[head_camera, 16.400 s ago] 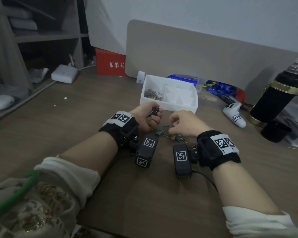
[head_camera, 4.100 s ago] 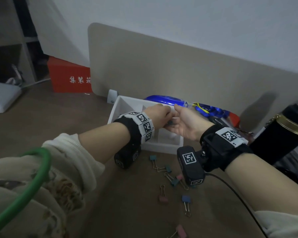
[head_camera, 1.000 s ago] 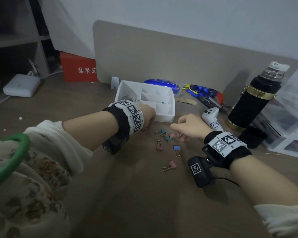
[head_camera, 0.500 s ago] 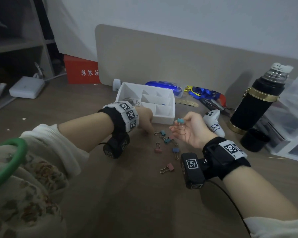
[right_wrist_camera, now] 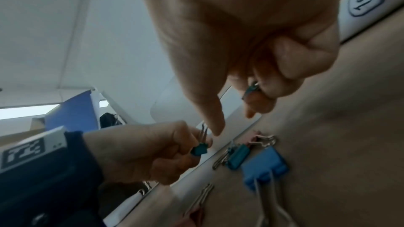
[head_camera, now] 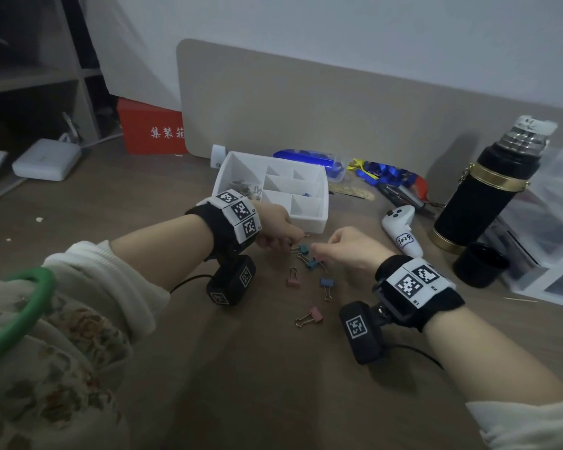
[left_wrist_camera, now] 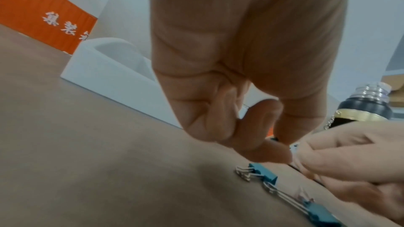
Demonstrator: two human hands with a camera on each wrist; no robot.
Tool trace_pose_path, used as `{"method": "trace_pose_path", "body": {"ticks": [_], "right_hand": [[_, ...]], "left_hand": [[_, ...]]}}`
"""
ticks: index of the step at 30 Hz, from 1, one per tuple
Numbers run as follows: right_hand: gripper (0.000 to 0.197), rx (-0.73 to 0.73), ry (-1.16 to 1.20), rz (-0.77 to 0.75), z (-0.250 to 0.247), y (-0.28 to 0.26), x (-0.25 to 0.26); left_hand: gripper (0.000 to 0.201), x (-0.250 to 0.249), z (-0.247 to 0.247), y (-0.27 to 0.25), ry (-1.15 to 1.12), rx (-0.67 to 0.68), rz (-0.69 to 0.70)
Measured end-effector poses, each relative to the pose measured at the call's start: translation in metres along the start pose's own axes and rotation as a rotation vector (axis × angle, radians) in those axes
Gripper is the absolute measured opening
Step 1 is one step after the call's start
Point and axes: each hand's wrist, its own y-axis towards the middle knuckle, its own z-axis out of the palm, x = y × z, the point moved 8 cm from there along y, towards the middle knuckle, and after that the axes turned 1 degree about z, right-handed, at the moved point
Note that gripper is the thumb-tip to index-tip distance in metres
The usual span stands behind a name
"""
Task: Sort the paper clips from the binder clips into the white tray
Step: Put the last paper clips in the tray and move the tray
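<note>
Left hand (right_wrist_camera: 140,151): is pinching a teal binder clip (right_wrist_camera: 199,149) in curled fingers.
Right hand (right_wrist_camera: 236,40): is curling round another teal clip (right_wrist_camera: 250,91).

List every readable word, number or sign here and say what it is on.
"集装箱" in white, last character partly cut off: red box.
"1029", handwritten: label on the white controller.
Square black-and-white coded markers, no letters: wristbands and wrist cameras by the left hand and right hand.
Flask, tray, clips: no text readable.
</note>
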Motion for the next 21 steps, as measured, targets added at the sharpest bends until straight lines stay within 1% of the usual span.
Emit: {"method": "trace_pose_path", "body": {"ticks": [2, 4, 7, 10, 13, 17, 19, 21], "right_hand": [[0.041, 0.021, -0.079, 0.014, 0.003, 0.005, -0.002], [0.051, 0.057, -0.168, 0.02, 0.007, 0.007, -0.003], [0.054, 0.088, -0.227, -0.02, 0.013, 0.007, 0.002], [0.054, 0.103, -0.251, -0.058, 0.017, 0.008, 0.008], [0.052, 0.104, -0.267, -0.079, 0.019, 0.008, 0.012], [0.05, 0.11, -0.279, -0.123, 0.023, 0.008, 0.016], [0.045, 0.106, -0.28, -0.14, 0.023, 0.007, 0.016], [0.044, 0.093, -0.269, -0.146, 0.022, 0.005, 0.015]], "left_hand": [[0.026, -0.001, 0.002, 0.003, 0.021, 0.011, -0.001], [0.031, 0.0, 0.002, 0.007, 0.047, -0.006, 0.003], [0.04, 0.001, -0.001, 0.009, 0.138, -0.04, -0.001], [0.048, 0.004, -0.001, 0.008, 0.245, -0.028, -0.011], [0.044, 0.004, 0.003, 0.005, 0.304, 0.009, -0.021], [0.043, 0.002, 0.001, 0.002, 0.308, -0.006, -0.036], [0.036, 0.001, 0.001, 0.001, 0.278, -0.018, -0.043], [0.028, -0.003, 0.0, -0.001, 0.272, -0.061, -0.049]]}}
